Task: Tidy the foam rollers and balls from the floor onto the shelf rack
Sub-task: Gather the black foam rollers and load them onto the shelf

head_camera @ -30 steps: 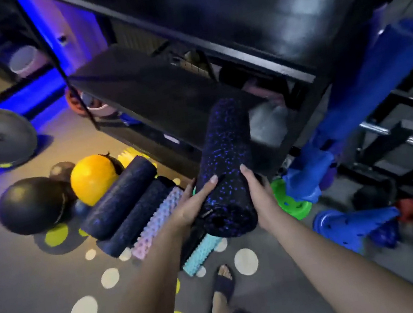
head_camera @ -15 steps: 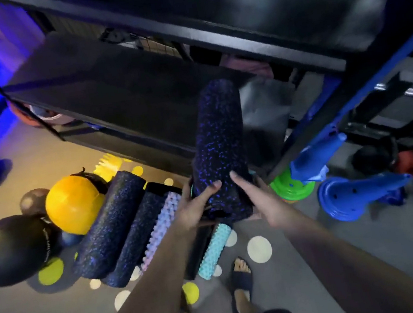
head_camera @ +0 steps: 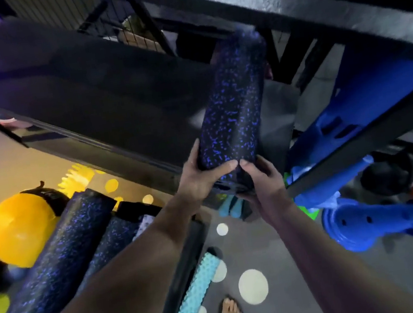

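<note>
Black shelf rack (head_camera: 100, 97) — both hands' fingers (head_camera: 224, 166) around speckled roller (head_camera: 232, 104), far end blurred.

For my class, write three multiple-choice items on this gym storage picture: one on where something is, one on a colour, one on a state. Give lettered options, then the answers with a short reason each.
1. Where is the far end of the speckled foam roller that the hands hold?
A. flat on the floor
B. pushed in over the middle shelf, under the upper board
C. on top of the yellow ball

2. What colour is the knobbly roller on the floor near the person's foot?
A. light turquoise
B. red
C. white

3. How is the speckled roller held?
A. by the left hand alone
B. by no hand
C. by the left hand and right hand together at its near end

Answers: 1 B, its far end sits between the two black boards. 2 A, its bumpy surface shows pale blue-green. 3 C, both hands wrap its near end.
</note>
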Demonstrator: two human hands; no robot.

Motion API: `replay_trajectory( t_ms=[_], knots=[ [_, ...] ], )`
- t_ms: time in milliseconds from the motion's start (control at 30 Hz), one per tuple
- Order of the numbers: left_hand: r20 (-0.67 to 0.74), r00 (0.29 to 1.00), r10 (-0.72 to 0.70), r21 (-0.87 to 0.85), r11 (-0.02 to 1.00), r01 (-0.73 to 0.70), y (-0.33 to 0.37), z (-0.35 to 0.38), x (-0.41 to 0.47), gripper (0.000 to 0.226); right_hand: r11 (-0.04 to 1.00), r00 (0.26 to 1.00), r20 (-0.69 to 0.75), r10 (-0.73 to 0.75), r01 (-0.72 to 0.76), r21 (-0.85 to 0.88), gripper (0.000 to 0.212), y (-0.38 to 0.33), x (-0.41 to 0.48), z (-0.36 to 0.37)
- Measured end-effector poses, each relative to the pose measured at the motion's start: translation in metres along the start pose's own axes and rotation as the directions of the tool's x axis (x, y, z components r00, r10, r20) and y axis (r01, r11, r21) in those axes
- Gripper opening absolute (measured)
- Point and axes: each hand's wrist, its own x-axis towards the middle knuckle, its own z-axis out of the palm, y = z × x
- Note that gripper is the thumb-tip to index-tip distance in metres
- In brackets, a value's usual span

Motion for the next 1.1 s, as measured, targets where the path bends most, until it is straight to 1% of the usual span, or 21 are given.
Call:
replay_trajectory(
  t_ms=[67, 100, 167, 200, 267, 300, 367, 500, 567, 600, 633, 667, 733, 767, 800, 833, 867, 900, 967, 1033, 1100],
  knots=[
    [-0.01, 1.0, -0.01, 0.109, 0.994, 0.012, -0.023, 0.021, 0.028, 0.11, 0.999, 0.998, -0.062, -0.018, 0.017, -0.031, 0.046, 0.008, 0.029, -0.017],
    [-0.018, 1.0, -0.023, 0.171, 0.985, 0.026, -0.034, 0.031, 0.037, 0.116, 0.999, 0.995, -0.092, -0.027, 0.023, -0.045, 0.045, 0.014, 0.043, -0.025],
    [-0.016, 0.998, -0.062, 0.266, 0.962, 0.064, -0.052, 0.051, 0.048, 0.123, 0.988, 0.991, -0.113, -0.069, 0.052, -0.149, 0.044, 0.025, 0.063, -0.039],
    [-0.003, 0.997, -0.083, 0.305, 0.949, 0.08, -0.059, 0.058, 0.05, 0.124, 0.968, 0.986, -0.117, -0.116, 0.086, -0.235, 0.046, 0.032, 0.073, -0.044],
    [0.018, 0.995, -0.098, 0.378, 0.922, 0.084, -0.074, 0.066, 0.053, 0.124, 0.883, 0.964, -0.121, -0.236, 0.161, -0.442, 0.052, 0.043, 0.083, -0.047],
    [0.03, 0.995, -0.093, 0.393, 0.917, 0.074, -0.077, 0.067, 0.052, 0.122, 0.844, 0.955, -0.13, -0.268, 0.168, -0.51, 0.051, 0.043, 0.082, -0.044],
    [0.033, 0.996, -0.088, 0.396, 0.916, 0.068, -0.079, 0.062, 0.055, 0.121, 0.817, 0.941, -0.138, -0.308, 0.187, -0.545, 0.05, 0.043, 0.082, -0.038],
    [0.075, 0.989, -0.126, 0.458, 0.886, 0.078, -0.071, 0.053, 0.063, 0.126, 0.793, 0.932, -0.164, -0.322, 0.17, -0.585, 0.049, 0.043, 0.075, -0.03],
    [0.095, 0.986, -0.137, 0.47, 0.879, 0.077, -0.069, 0.05, 0.059, 0.124, 0.736, 0.903, -0.162, -0.399, 0.209, -0.644, 0.049, 0.046, 0.07, -0.03],
    [0.099, 0.988, -0.115, 0.44, 0.896, 0.06, -0.067, 0.047, 0.055, 0.119, 0.671, 0.879, -0.125, -0.461, 0.253, -0.697, 0.053, 0.047, 0.066, -0.031],
    [0.091, 0.993, -0.073, 0.395, 0.918, 0.032, -0.068, 0.041, 0.051, 0.111, 0.584, 0.845, -0.07, -0.53, 0.304, -0.753, 0.058, 0.05, 0.062, -0.031],
    [0.067, 0.997, -0.025, 0.345, 0.939, 0.0, -0.069, 0.032, 0.046, 0.099, 0.471, 0.8, 0.0, -0.6, 0.354, -0.808, 0.061, 0.053, 0.056, -0.031],
    [-0.052, 0.998, 0.033, 0.236, 0.972, -0.02, -0.079, 0.006, 0.032, 0.072, 0.201, 0.69, 0.171, -0.703, 0.424, -0.883, 0.062, 0.059, 0.04, -0.026],
    [-0.139, 0.99, 0.029, 0.189, 0.982, -0.002, -0.09, -0.014, 0.023, 0.062, 0.087, 0.639, 0.27, -0.72, 0.47, -0.878, 0.06, 0.064, 0.03, -0.019],
    [-0.216, 0.976, 0.007, 0.15, 0.988, 0.026, -0.103, -0.035, 0.012, 0.054, 0.008, 0.595, 0.357, -0.72, 0.522, -0.853, 0.057, 0.073, 0.021, -0.008],
    [-0.279, 0.96, -0.017, 0.153, 0.986, 0.062, -0.116, -0.06, -0.001, 0.047, -0.044, 0.56, 0.429, -0.709, 0.571, -0.82, 0.053, 0.086, 0.011, 0.004],
    [-0.333, 0.942, -0.047, 0.207, 0.971, 0.121, -0.134, -0.087, -0.015, 0.043, -0.079, 0.542, 0.48, -0.69, 0.603, -0.794, 0.05, 0.102, 0.001, 0.018],
    [-0.374, 0.924, -0.078, 0.284, 0.939, 0.194, -0.151, -0.115, -0.031, 0.04, -0.11, 0.537, 0.519, -0.665, 0.617, -0.78, 0.046, 0.121, -0.009, 0.033],
    [-0.43, 0.891, -0.144, 0.346, 0.886, 0.31, -0.185, -0.17, -0.061, 0.039, -0.138, 0.577, 0.57, -0.586, 0.621, -0.771, 0.041, 0.163, -0.025, 0.064],
    [-0.434, 0.873, -0.221, 0.337, 0.859, 0.385, -0.222, -0.226, -0.088, 0.045, -0.107, 0.671, 0.582, -0.46, 0.609, -0.786, 0.04, 0.211, -0.039, 0.097],
    [-0.429, 0.864, -0.265, 0.31, 0.855, 0.416, -0.254, -0.281, -0.111, 0.062, -0.046, 0.788, 0.556, -0.263, 0.566, -0.823, 0.045, 0.255, -0.054, 0.132]
  ],
)
